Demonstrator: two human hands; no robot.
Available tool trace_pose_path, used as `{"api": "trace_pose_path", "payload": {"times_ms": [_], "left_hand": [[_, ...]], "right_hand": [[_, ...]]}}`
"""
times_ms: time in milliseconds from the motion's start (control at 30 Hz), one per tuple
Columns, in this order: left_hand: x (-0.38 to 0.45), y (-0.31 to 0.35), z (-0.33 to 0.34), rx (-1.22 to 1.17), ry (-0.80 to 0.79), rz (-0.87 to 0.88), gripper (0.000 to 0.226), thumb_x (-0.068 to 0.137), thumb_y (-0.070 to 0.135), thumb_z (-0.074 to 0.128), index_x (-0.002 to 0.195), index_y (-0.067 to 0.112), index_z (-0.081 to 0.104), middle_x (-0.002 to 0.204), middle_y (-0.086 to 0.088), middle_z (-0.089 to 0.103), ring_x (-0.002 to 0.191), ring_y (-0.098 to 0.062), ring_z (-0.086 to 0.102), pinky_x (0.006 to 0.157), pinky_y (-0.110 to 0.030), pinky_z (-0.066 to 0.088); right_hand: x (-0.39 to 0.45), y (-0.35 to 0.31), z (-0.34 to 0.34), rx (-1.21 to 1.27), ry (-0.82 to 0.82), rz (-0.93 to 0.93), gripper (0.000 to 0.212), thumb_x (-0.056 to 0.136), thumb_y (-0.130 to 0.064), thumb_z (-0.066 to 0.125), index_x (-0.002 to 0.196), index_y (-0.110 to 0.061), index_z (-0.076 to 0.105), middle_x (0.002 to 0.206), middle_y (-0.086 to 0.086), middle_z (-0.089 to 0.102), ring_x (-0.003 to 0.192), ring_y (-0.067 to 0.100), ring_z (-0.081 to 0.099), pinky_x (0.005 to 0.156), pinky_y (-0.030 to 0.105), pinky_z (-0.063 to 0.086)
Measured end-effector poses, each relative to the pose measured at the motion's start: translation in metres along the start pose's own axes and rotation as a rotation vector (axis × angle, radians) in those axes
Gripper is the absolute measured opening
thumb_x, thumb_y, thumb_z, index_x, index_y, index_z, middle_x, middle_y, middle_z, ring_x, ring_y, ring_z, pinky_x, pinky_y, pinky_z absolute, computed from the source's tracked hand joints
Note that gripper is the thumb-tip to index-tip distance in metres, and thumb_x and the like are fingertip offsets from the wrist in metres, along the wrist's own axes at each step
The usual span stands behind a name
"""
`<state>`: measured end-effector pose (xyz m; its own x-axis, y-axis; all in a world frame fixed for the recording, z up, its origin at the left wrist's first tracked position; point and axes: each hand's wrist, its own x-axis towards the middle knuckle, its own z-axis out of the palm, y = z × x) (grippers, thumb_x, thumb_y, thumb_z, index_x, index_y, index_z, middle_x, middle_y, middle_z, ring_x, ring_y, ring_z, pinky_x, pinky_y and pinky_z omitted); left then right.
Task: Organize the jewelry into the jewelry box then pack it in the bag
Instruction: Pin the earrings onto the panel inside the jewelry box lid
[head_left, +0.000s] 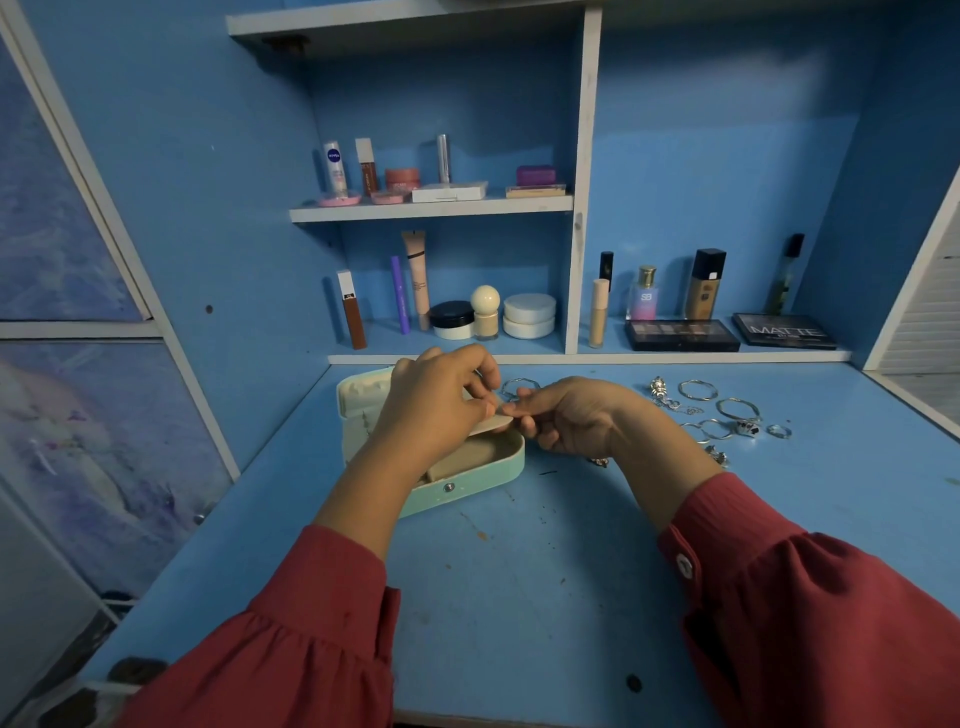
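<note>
Basically, blue desk (519, 597) carries all: mint-green hinged jewelry box (483, 470) lies lid-open for loading. Left hand (431, 410) and right hand (566, 415) both pinch the thin beige insert flap (488, 425) above it, probably exposing a compartment. Silver rings and bangles (727, 415) wait unsorted to the right. No bag visible.

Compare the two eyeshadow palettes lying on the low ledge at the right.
The left eyeshadow palette shows rows of small shade pans through its top; the MATTE palette has a dark cover with large pale lettering. The left one lies nearer the white divider, in front of the foundation bottle; the MATTE one lies further right, below the dark-capped vial. Both are flat, black, rectangular and closed, side by side without touching.
</note>
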<state>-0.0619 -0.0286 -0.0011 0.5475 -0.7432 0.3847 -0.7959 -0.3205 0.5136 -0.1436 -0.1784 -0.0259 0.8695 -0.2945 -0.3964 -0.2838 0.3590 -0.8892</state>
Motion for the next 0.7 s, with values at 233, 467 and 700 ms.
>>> {"api": "trace_pose_path", "payload": {"times_ms": [233,467,700], "left_hand": [[-0.0001,-0.0006,-0.0001,0.047,-0.010,0.018,0.023,0.081,0.020,0.072,0.077,0.035,0.055,0.081,0.012,0.063,0.093,-0.008,0.053,0.090,-0.028,0.029],[0.0019,-0.0032,-0.0001,0.071,0.032,0.013,0.016,0.088,0.020,0.063,0.092,0.035,0.059,0.086,0.014,0.060,0.087,-0.004,0.040,0.083,-0.026,0.027],[0.0022,-0.0014,-0.0004,0.069,-0.012,0.048,0.013,0.090,0.017,0.060,0.097,0.027,0.057,0.079,0.018,0.052,0.087,-0.006,0.040,0.090,-0.032,0.035]], "right_hand": [[0.0020,0.0008,0.0002,0.023,0.011,0.002,0.024,0.085,0.004,0.061,0.090,-0.016,0.048,0.061,0.002,0.065,0.043,0.005,0.052,0.036,0.012,0.031],[0.0016,-0.0006,-0.0008,0.009,0.014,-0.001,0.025,0.085,0.004,0.061,0.084,-0.018,0.048,0.062,0.003,0.065,0.043,0.005,0.052,0.038,0.012,0.029],[0.0024,0.0004,-0.0008,0.003,0.010,-0.009,0.023,0.084,0.003,0.062,0.083,-0.016,0.049,0.063,0.003,0.067,0.043,0.004,0.052,0.038,0.011,0.030]]}}
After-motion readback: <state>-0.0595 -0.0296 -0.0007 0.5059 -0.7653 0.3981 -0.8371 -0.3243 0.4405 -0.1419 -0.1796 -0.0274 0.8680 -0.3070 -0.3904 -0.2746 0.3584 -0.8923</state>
